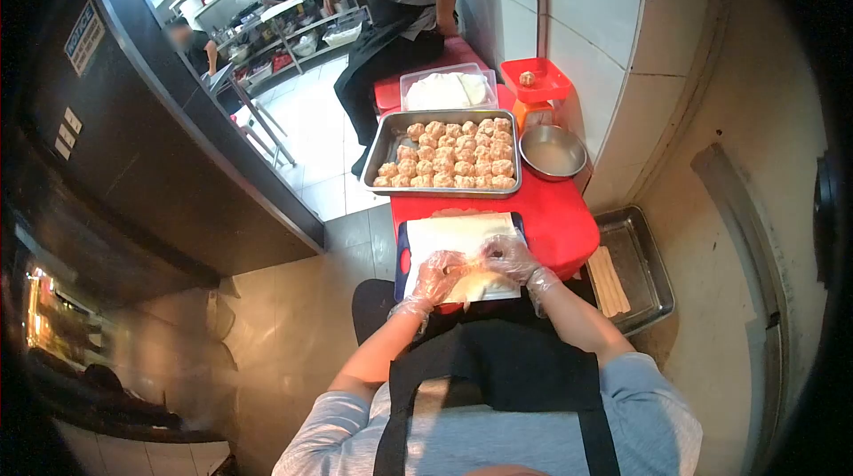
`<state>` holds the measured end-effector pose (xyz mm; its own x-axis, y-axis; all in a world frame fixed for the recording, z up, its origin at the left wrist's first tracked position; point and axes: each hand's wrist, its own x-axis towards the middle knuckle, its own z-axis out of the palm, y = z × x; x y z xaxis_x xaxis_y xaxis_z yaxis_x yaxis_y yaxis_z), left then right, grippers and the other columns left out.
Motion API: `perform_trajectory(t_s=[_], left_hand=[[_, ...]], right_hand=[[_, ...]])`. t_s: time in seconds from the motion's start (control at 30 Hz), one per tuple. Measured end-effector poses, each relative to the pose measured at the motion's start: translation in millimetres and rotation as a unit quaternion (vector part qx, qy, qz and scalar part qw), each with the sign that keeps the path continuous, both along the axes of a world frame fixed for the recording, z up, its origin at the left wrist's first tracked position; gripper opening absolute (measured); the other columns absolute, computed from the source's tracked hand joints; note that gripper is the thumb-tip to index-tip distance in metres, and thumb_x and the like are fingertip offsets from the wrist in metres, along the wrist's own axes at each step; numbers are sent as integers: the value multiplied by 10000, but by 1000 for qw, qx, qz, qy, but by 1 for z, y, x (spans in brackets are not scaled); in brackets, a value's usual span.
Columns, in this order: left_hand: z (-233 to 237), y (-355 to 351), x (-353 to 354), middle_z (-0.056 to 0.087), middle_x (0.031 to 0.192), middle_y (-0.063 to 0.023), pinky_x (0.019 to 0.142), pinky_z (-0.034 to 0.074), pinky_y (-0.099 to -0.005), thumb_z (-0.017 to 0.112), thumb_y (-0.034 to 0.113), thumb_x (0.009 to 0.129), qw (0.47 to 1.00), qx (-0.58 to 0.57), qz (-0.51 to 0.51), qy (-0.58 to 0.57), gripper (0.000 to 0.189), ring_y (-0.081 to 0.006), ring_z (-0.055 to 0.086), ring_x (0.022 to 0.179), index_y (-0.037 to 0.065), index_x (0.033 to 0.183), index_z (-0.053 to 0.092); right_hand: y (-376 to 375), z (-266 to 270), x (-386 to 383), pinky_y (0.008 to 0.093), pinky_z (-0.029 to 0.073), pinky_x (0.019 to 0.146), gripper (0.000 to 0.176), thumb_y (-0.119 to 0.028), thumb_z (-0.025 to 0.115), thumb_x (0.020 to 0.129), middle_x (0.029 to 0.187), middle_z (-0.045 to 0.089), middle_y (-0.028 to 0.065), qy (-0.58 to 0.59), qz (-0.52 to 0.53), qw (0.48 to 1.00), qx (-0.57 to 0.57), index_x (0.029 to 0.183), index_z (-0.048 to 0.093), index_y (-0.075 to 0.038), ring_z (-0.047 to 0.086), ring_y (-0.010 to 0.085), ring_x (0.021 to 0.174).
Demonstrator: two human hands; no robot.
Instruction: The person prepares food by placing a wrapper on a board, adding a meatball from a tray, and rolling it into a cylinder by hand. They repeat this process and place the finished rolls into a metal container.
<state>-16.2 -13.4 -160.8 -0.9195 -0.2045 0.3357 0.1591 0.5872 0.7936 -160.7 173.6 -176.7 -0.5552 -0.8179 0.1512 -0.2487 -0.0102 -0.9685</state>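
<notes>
Both hands wear clear plastic gloves and meet over a pale dough wrapper (pixel 476 282) at the near edge of a white sheet (pixel 458 240) on a dark board. My left hand (pixel 437 277) pinches the wrapper's left side. My right hand (pixel 509 258) presses its right side, fingers curled on it. Whether there is filling inside the wrapper is hidden by the fingers.
A metal tray (pixel 382 149) holds several rows of formed dumplings on the red table (pixel 555 214). Behind it stand a clear tub (pixel 447 89), a red scale (pixel 538 82) and a steel bowl (pixel 553 152). A tray with sticks (pixel 635 272) sits lower right. A person sits beyond.
</notes>
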Motion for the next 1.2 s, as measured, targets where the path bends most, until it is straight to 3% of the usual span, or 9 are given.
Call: perform_trajectory(t_s=[0.07, 0.17, 0.2, 0.53, 0.7, 0.83, 0.9, 1.07, 1.2], left_hand=[[10, 2, 5, 667, 1020, -130, 836, 508, -387, 816, 206, 723, 1000, -5, -1, -7, 373, -315, 644, 954, 59, 1010, 629], [15, 6, 2, 654, 1053, -139, 854, 504, -390, 820, 191, 708, 993, -113, 13, 37, 467, -326, 634, 983, 61, 1090, 584], [11, 5, -1, 654, 1051, -139, 860, 504, -388, 817, 182, 707, 995, -94, 19, 13, 467, -328, 634, 983, 58, 1090, 581], [16, 10, 3, 655, 1070, -145, 897, 497, -377, 800, 205, 751, 997, -63, 14, -42, 505, -301, 632, 1018, 47, 1175, 577], [13, 6, 2, 662, 1047, -138, 894, 491, -366, 786, 280, 788, 998, -65, 0, -23, 446, -285, 629, 1021, 42, 1122, 612], [13, -1, 1, 666, 1021, -142, 869, 499, -370, 764, 258, 805, 999, -22, -9, -39, 341, -291, 638, 988, 39, 1038, 644], [9, 0, 0, 670, 995, -145, 848, 509, -377, 743, 221, 819, 1000, 0, -11, -18, 263, -301, 647, 959, 37, 987, 658], [10, -1, 0, 680, 935, -135, 816, 514, -378, 708, 167, 830, 999, -44, 18, -7, 164, -295, 655, 897, 44, 928, 660], [43, 11, 14, 682, 934, -124, 810, 513, -376, 687, 159, 840, 991, -133, -11, 0, 152, -286, 652, 884, 41, 927, 651]], right_hand=[[-2, 4, 2, 351, 506, 856, 459, -242, 772, 747, 1077, 626, 122, -160, -8, 987, -31, 1125, 605, -43, 618, 239, 950], [2, 42, 3, 414, 459, 961, 628, -376, 786, 702, 1168, 583, 147, 376, -40, 920, 106, 1205, 580, -61, 574, 282, 1073], [-6, 43, 7, 451, 421, 994, 687, -435, 766, 667, 1185, 572, 154, 359, -17, 921, 150, 1227, 586, -80, 533, 321, 1139], [-4, 43, 5, 382, 472, 933, 430, -327, 750, 754, 1031, 661, 121, 438, 1, 892, 116, 1098, 668, -82, 628, 294, 995], [26, 131, 26, 368, 500, 812, 306, -309, 661, 881, 934, 649, 87, -158, -18, 972, -171, 978, 664, -18, 624, 225, 884], [46, 190, 43, 367, 491, 660, 240, -240, 587, 918, 778, 599, 61, -550, 263, 688, -394, 878, 621, -6, 600, 178, 747], [53, 192, 48, 368, 496, 662, 226, -239, 597, 912, 796, 600, 59, -591, 302, 641, -386, 889, 618, -16, 600, 182, 754], [64, 152, 54, 370, 508, 670, 198, -239, 620, 898, 839, 602, 54, -288, 61, 922, -253, 918, 610, -42, 600, 191, 773], [46, 119, 59, 372, 518, 676, 186, -238, 639, 887, 874, 603, 50, -162, 23, 961, -224, 940, 604, -63, 600, 198, 788]])
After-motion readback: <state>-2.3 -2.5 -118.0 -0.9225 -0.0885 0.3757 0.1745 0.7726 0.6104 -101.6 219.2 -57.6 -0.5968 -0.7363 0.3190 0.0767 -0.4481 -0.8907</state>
